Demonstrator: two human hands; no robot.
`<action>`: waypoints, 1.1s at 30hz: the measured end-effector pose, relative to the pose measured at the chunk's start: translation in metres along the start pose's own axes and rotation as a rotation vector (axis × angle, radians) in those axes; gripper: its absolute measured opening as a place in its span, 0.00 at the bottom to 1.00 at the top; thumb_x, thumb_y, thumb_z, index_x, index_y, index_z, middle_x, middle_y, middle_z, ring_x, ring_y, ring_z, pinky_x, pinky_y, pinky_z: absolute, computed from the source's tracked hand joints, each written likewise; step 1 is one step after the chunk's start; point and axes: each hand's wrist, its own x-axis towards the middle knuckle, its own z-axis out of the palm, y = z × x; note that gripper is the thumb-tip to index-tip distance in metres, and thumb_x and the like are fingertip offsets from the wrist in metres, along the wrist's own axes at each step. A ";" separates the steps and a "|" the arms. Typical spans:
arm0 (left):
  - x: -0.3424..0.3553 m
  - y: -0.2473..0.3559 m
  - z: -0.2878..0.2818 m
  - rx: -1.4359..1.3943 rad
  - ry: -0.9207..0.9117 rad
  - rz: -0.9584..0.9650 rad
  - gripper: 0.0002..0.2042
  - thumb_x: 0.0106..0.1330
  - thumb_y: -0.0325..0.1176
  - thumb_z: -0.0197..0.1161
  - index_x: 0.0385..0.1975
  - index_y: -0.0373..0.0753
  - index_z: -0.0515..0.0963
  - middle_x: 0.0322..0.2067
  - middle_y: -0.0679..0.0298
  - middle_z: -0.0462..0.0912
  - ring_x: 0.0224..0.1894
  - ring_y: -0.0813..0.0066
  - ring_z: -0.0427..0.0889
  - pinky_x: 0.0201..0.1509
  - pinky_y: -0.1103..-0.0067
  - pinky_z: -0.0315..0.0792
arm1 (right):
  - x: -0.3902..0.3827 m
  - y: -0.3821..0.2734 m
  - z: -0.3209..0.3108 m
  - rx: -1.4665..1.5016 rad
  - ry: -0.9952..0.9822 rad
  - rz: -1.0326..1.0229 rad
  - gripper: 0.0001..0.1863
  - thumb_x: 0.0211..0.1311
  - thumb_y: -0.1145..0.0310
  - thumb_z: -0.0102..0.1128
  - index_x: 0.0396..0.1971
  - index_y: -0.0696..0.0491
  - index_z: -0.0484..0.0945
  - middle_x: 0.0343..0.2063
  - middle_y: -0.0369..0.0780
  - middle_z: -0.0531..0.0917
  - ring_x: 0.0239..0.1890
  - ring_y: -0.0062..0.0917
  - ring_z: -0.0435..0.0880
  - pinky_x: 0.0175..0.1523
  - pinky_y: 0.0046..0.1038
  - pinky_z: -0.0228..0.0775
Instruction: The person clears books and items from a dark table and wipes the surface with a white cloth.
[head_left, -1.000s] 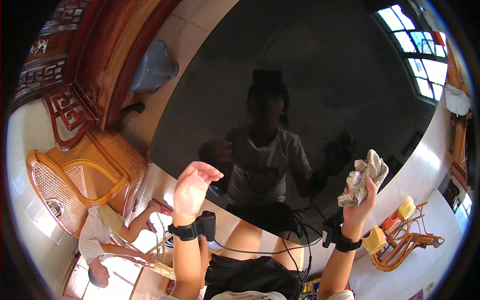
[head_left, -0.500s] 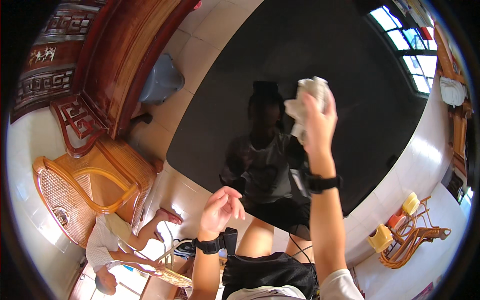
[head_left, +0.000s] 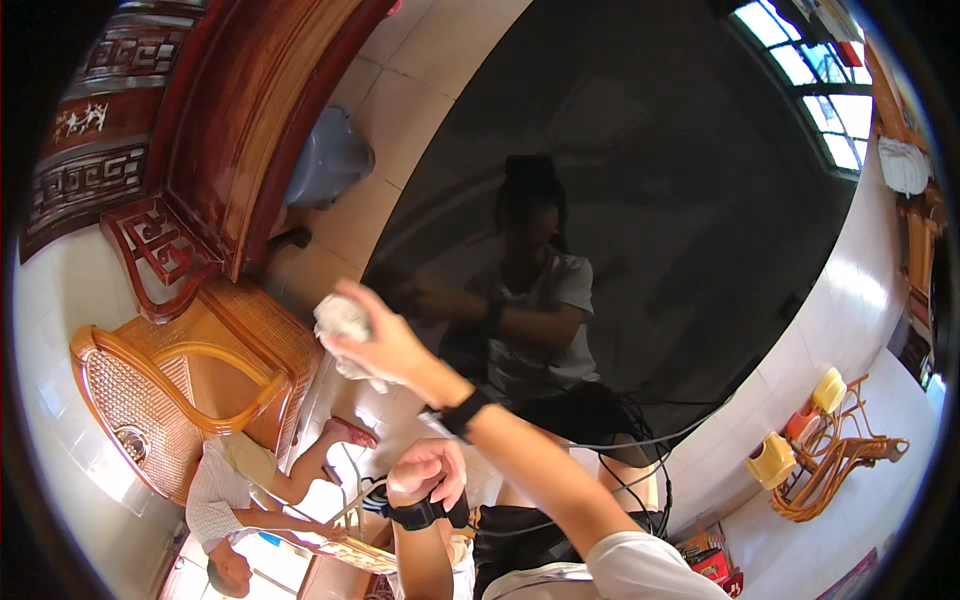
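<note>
A crumpled off-white cloth (head_left: 342, 318) is gripped in my right hand (head_left: 388, 348), whose arm reaches across to the left. This hand is at the near left edge of a glossy black tabletop (head_left: 660, 200), which mirrors a person and a window. Below it, near my body, my left hand (head_left: 430, 468) hovers with fingers loosely bent and apart, holding nothing. Each wrist wears a black band.
A wicker armchair (head_left: 235, 365) and a carved wooden bench (head_left: 240, 110) stand at the left, a blue-grey plastic stool (head_left: 335, 155) beside the bench. A seated person (head_left: 225, 500) is at lower left. Dark cables (head_left: 640, 440) hang near my legs. Small yellow stools (head_left: 772, 460) stand at right.
My right hand has swept the cloth from the middle of the black tabletop leftward and nearer, to its left edge. My left hand has dropped slightly toward my body.
</note>
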 end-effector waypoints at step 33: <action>-0.078 -0.010 0.007 0.422 -0.019 -0.043 0.18 0.58 0.42 0.55 0.28 0.29 0.71 0.12 0.67 0.63 0.09 0.80 0.61 0.13 0.86 0.56 | -0.016 0.007 0.002 -0.235 0.177 -0.167 0.14 0.50 0.65 0.59 0.39 0.51 0.76 0.27 0.39 0.80 0.27 0.20 0.78 0.36 0.24 0.70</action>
